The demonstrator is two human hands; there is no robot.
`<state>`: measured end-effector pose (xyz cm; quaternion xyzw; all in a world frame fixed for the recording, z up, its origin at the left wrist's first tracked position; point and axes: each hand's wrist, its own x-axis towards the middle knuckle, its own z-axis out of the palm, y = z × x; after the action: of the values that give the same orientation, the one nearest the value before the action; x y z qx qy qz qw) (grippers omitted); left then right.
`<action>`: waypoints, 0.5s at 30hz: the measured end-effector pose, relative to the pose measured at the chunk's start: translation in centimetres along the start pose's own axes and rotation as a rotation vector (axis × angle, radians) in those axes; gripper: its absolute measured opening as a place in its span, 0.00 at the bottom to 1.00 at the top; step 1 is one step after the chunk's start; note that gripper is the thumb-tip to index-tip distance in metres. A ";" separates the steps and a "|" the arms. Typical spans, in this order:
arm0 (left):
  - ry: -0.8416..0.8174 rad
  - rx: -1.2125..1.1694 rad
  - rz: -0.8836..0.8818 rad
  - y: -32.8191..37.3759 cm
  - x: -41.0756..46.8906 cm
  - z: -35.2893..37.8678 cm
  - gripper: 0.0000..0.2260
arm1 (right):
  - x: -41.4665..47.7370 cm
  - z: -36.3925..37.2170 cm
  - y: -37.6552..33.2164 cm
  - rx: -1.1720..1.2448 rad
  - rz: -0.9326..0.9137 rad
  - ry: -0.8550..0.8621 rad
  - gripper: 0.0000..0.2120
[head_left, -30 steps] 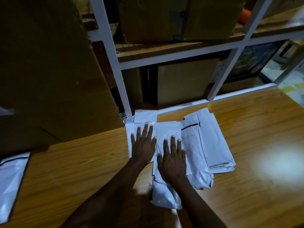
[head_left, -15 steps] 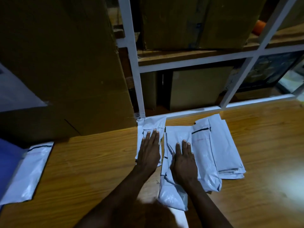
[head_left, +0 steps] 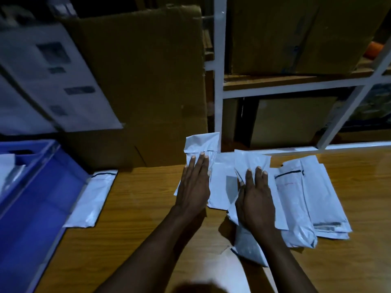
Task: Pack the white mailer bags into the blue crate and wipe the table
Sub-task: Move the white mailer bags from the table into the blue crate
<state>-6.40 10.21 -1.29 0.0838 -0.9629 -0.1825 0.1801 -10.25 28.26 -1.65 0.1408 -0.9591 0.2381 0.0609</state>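
Wooden table, one blue crate; left hand, right hand flat on mailer bags.

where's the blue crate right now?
Head view, far left: the blue crate sits by the left end of the wooden table, with a lone white mailer bag just to its right, well left of the left hand.

Both arms reach forward side by side, left hand and right hand flat, palms down, fingers straight.
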 end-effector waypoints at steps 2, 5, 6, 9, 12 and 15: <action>0.021 0.006 0.013 -0.8 -0.7 -2.6 0.26 | -0.1 -1.1 -2.8 0.016 -0.031 0.032 0.26; 0.093 0.030 0.041 -2.4 -1.7 -7.1 0.27 | -0.7 -3.0 -8.2 0.029 -0.093 0.076 0.25; 0.119 0.042 0.041 -3.0 -2.1 -8.9 0.27 | -1.0 -3.5 -10.3 0.039 -0.111 0.080 0.25; 0.203 0.065 0.037 -5.8 -4.1 -14.7 0.24 | -2.7 -4.3 -17.3 0.046 -0.190 0.129 0.26; 0.303 0.114 0.043 -9.6 -7.1 -20.7 0.24 | -5.5 -4.3 -24.3 0.091 -0.232 0.164 0.25; 0.370 0.175 0.028 -14.5 -10.5 -26.8 0.24 | -8.5 -3.9 -31.1 0.131 -0.299 0.192 0.25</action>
<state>14.77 -9.37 13.12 0.1179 -0.9267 -0.0771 0.3484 7.31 5.76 13.90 0.2619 -0.8998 0.3005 0.1775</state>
